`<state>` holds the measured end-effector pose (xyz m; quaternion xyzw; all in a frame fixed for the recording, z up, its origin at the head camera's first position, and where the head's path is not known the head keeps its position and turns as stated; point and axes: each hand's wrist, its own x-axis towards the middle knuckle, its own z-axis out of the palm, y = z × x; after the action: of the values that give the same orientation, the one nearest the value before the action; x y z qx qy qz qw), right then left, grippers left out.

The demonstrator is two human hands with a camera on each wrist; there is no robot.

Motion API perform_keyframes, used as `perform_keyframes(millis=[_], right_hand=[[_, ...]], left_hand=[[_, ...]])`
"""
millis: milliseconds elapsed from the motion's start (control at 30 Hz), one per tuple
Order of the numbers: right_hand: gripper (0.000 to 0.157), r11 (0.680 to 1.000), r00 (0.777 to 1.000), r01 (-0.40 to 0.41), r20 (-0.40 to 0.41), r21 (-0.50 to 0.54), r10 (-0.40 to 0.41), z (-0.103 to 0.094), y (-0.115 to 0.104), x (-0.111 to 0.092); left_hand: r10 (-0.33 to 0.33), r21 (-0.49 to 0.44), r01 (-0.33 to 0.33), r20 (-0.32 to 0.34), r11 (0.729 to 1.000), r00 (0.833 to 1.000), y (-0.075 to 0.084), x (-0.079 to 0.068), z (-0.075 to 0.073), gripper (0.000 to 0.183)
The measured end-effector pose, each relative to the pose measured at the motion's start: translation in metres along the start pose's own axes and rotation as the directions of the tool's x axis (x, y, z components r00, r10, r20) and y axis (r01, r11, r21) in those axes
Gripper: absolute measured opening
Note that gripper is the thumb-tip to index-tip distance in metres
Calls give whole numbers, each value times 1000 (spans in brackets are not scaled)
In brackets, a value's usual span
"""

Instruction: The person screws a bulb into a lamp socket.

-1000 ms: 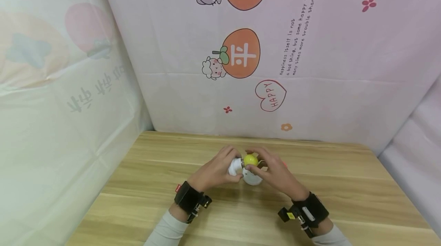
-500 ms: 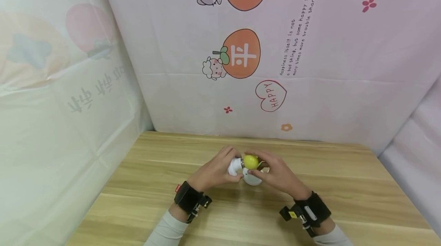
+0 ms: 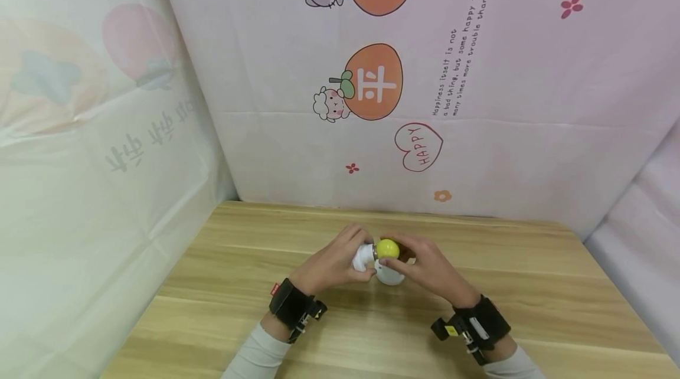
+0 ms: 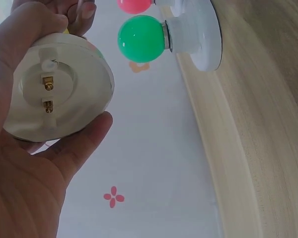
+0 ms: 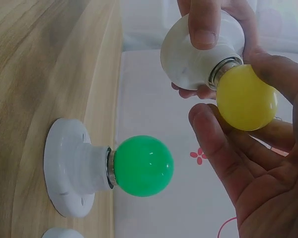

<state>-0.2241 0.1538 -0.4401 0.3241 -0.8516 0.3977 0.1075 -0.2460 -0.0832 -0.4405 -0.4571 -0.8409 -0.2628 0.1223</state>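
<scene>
My left hand (image 3: 332, 262) grips a white lamp holder (image 3: 362, 257) by its round base, held above the table. In the left wrist view the base's hollow underside (image 4: 97, 99) shows two brass screws. A yellow light bulb (image 5: 246, 99) sits in the holder, with a strip of metal cap visible between them. My right hand (image 3: 427, 268) has thumb and fingers curled around this bulb, the thumb (image 5: 275, 69) against its side. Below stands a second white lamp holder (image 5: 72, 168) with a green light bulb (image 5: 144, 166); the head view hides that bulb.
A pink-red bulb (image 4: 134, 4) is partly seen beyond the green one. Another white base (image 5: 63, 233) shows at the right wrist view's lower edge. Printed cloth (image 3: 297, 154) hangs behind the wooden table (image 3: 255, 237) and at its sides.
My right fingers have shifted around the yellow bulb, and the hand has moved slightly. The red spot beside the right hand is hidden now. My left hand keeps its hold in place.
</scene>
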Motion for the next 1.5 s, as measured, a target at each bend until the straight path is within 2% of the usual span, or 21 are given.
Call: perform_keyframes(millis=[267,467,633,767,933,1067,1300,1500], right_hand=[[37,997,998,-56,-8,-62,55,3,-1,1],[37,997,998,-55,-12,-62,54,4,-1,0],[47,999,999,-17,-31,-49,16,5,0,0],[45,999,999,36,-41,-16,-36,6,-4,2],[48,996,996,83,-34,33,-82,0,-24,3],[53,994,994,105,-30,31,-104,-7,-38,3],[53,995,995,98,-18,21,-98,0,-1,1],[51,998,998,66,-24,13,-66,-1,-1,-1]], left_hand=[[-1,13,1,12,1000,1000,1,0,0,41],[-8,29,7,13,1000,1000,1,-1,0,41],[-9,45,8,6,999,1000,1,-1,1,43],[-2,46,2,-1,999,1000,0,-1,1,43],[16,43,-14,-27,999,1000,-2,0,2,40],[12,41,-10,-39,999,999,-2,0,2,39],[8,32,-7,-32,999,999,-1,0,0,39],[26,32,-24,-41,999,999,-2,1,1,39]])
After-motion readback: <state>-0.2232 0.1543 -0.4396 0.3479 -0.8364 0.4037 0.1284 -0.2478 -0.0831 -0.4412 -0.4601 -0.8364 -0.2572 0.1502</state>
